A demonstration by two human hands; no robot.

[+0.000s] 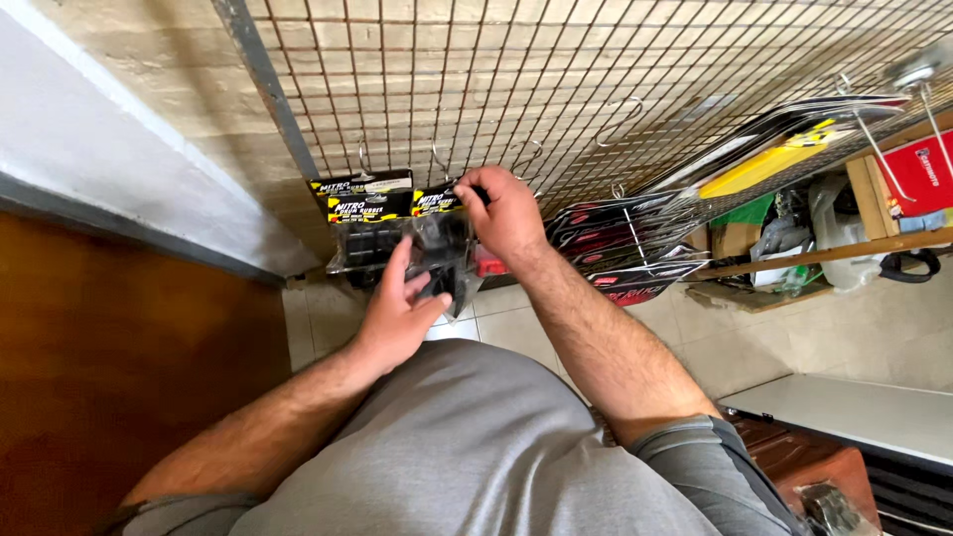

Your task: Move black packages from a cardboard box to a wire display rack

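Observation:
A clear plastic packet of black parts with a black-and-yellow header card (pixel 437 201) hangs against a wire grid panel (pixel 516 79). My right hand (pixel 508 213) pinches the top of that card near a metal hook (pixel 442 159). My left hand (pixel 399 310) cups the packet's lower part (pixel 442 260) from below, fingers curled on the plastic. Just left hangs another similar packet (pixel 362 223) on its own hook.
More carded packets (pixel 625 248) hang in a row to the right, with a yellow-topped one (pixel 759 169) higher up. A wooden shelf (pixel 844 248) holds bags and boxes. Tiled floor (pixel 874 328) lies below; a brown door or panel (pixel 99 377) stands at left.

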